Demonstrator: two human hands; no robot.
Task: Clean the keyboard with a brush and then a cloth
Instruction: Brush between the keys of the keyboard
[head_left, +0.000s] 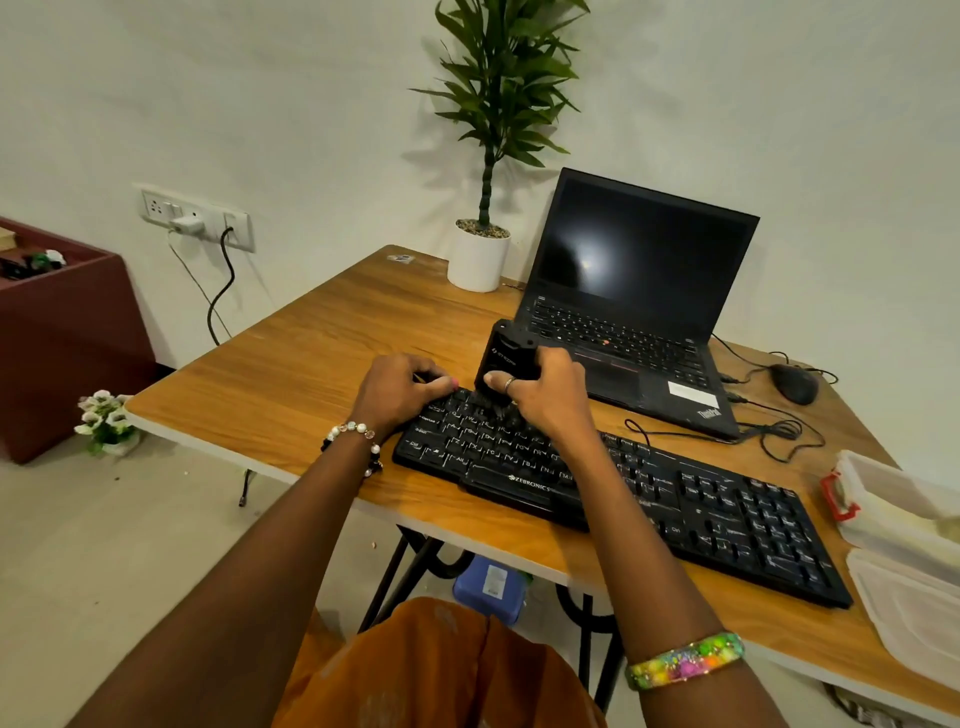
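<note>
A black keyboard (701, 499) lies slantwise on the wooden table (311, 353), near its front edge. My right hand (545, 395) grips a black brush (506, 358) by its blocky handle, with the bristles down on the keys at the keyboard's upper left. My left hand (397, 387) rests with curled fingers on the keyboard's far left corner, thumb on the top edge. No cloth is in view.
An open black laptop (639, 312) stands just behind the keyboard, a black mouse (794, 383) and tangled cables to its right. A white potted plant (478, 260) is at the back. Clear plastic containers (904, 545) sit at the right edge.
</note>
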